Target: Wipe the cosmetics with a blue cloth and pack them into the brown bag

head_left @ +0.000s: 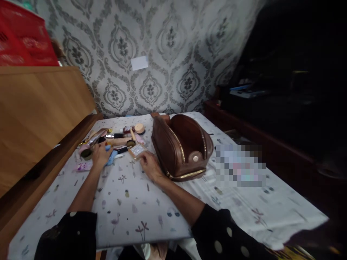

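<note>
Right hand (149,164) pinching glittery compact (137,150), left hand (101,155) among cosmetics (116,136), grip unclear, open cloth (127,211) toward near edge (146,241)

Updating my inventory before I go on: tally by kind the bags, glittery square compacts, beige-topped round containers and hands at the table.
Brown zippered bag: 1
Glittery square compact: 1
Beige-topped round container: 1
Hands, left hand and right hand: 2
Total: 5

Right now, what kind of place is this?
Probably a room in someone's home: there's patterned wallpaper, a cloth printed with flamingos and pineapples, and what looks like makeup beside a brown bag.
</note>
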The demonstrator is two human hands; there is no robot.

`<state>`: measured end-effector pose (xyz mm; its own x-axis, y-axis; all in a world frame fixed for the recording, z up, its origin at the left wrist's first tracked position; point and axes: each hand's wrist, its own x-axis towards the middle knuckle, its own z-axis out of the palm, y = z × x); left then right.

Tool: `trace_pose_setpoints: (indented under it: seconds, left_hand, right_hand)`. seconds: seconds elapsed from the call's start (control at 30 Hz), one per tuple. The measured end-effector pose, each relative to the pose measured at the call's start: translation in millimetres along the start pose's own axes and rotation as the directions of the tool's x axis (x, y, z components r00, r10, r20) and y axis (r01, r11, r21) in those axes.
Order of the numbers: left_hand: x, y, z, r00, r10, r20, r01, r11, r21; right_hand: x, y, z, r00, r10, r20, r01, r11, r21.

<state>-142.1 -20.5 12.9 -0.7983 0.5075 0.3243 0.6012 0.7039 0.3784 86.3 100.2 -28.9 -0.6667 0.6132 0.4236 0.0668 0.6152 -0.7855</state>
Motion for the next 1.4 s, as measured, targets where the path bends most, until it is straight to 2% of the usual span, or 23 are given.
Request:
trace_pose_setpoints:
  seconds: [0.1, 0.17, 0.3, 0.43, 0.5, 0.57, 0.67, 0.77, 0.87, 0.97, 1.1, 1.17, 1.27, 1.33, 1.4]
  left_hand:
    - [2.1, 0.7, -0.1, 1.000, -0.012, 0.011, 0.011, 0.992, 0.122]
    - [3.9, -1.2, 1.8, 1.000, -0.006, -0.016, 0.008, 0.993, 0.119]
    - [5.3, -3.9, 3.6, 0.997, -0.030, -0.074, 0.035, 0.998, 0.059]
    - [5.1, 0.1, -7.1, 0.981, 0.040, -0.192, -0.058, 0.994, -0.090]
    - [5.4, 3.5, -14.4, 0.973, 0.070, -0.218, -0.105, 0.982, -0.156]
    - [3.0, 7.4, -20.0, 0.976, 0.116, -0.186, -0.162, 0.954, -0.254]
    - [-12.8, 14.8, -24.1, 0.969, 0.234, -0.076, -0.243, 0.863, -0.443]
    - [-42.0, 24.9, -25.6, 0.929, 0.359, 0.088, -0.253, 0.791, -0.558]
    - [-68.2, 33.9, -27.8, 0.889, 0.407, 0.209, -0.214, 0.773, -0.597]
    - [-79.7, 36.9, -30.5, 0.903, 0.377, 0.205, -0.198, 0.790, -0.580]
    - [-87.3, 31.1, -32.8, 0.957, 0.276, 0.088, -0.190, 0.828, -0.528]
    - [-96.6, 25.4, -33.5, 0.957, 0.287, 0.047, -0.229, 0.842, -0.489]
    - [-116.8, 13.8, -34.7, 0.907, 0.418, 0.059, -0.377, 0.865, -0.332]
    - [-128.3, 5.7, -36.7, 0.856, 0.502, 0.120, -0.471, 0.855, -0.216]
    - [-133.9, 1.1, -40.9, 0.823, 0.542, 0.169, -0.516, 0.838, -0.178]
  right_hand:
    - [-2.7, -7.2, -1.8, 1.000, 0.006, 0.003, -0.006, 1.000, -0.018]
    - [-3.5, -11.0, -2.6, 1.000, 0.014, -0.002, -0.014, 0.999, -0.032]
    - [-1.1, -13.6, -2.9, 0.999, 0.034, -0.010, -0.035, 0.998, -0.052]
    - [2.0, -13.0, -2.3, 0.998, 0.056, 0.000, -0.056, 0.998, -0.033]
    - [2.6, -12.4, -2.0, 0.998, 0.063, 0.010, -0.063, 0.998, -0.016]
    - [2.7, -12.2, -2.0, 0.998, 0.061, 0.024, -0.060, 0.998, -0.005]
    - [1.8, -13.2, -3.4, 0.998, 0.049, 0.047, -0.049, 0.999, -0.009]
    - [0.6, -14.3, -4.9, 0.997, 0.046, 0.064, -0.044, 0.999, -0.025]
    - [0.3, -14.0, -5.1, 0.996, 0.048, 0.078, -0.045, 0.998, -0.035]
    - [0.9, -13.2, -4.5, 0.993, 0.036, 0.115, -0.032, 0.999, -0.037]
    - [1.4, -14.0, -4.6, 0.986, 0.010, 0.167, -0.004, 0.999, -0.036]
    - [1.3, -14.6, -4.7, 0.983, 0.002, 0.185, 0.006, 0.999, -0.045]
    - [1.2, -14.6, -4.3, 0.977, -0.013, 0.213, 0.026, 0.998, -0.058]
    - [1.3, -14.1, -3.7, 0.970, -0.029, 0.240, 0.045, 0.997, -0.062]
    - [1.4, -13.7, -2.9, 0.963, -0.046, 0.266, 0.065, 0.996, -0.065]
